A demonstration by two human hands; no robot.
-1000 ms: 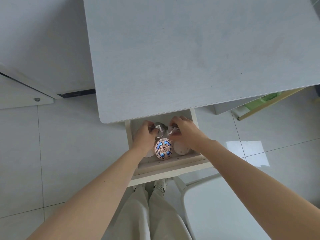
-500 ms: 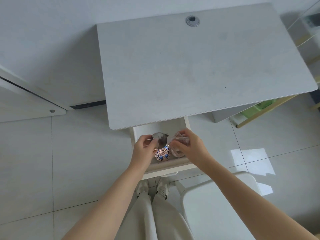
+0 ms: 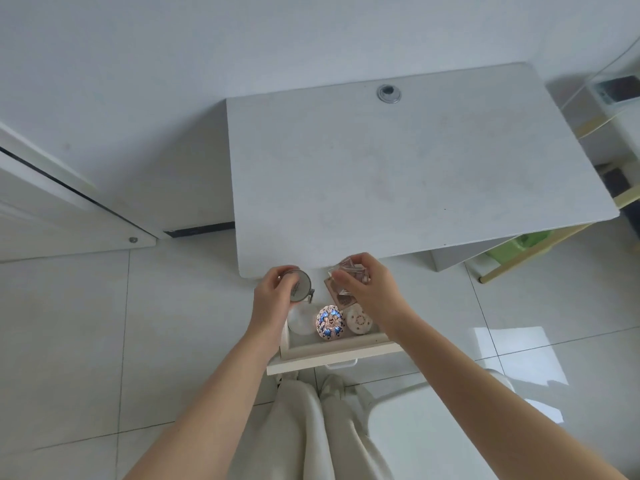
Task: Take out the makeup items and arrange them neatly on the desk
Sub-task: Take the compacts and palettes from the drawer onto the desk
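Both hands grip items above the open drawer (image 3: 332,348): left hand (image 3: 273,296) a round silver compact (image 3: 300,288), right hand (image 3: 367,289) a clear faceted case (image 3: 348,270), which looks slippery and could drop.

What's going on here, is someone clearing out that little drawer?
Yes. A person stands at a white desk with its drawer pulled open. The left hand grips a round silver compact, and the right hand holds a clear faceted case, both lifted above the drawer near the desk's front edge. Three round items remain inside, among them a colourful patterned compact.
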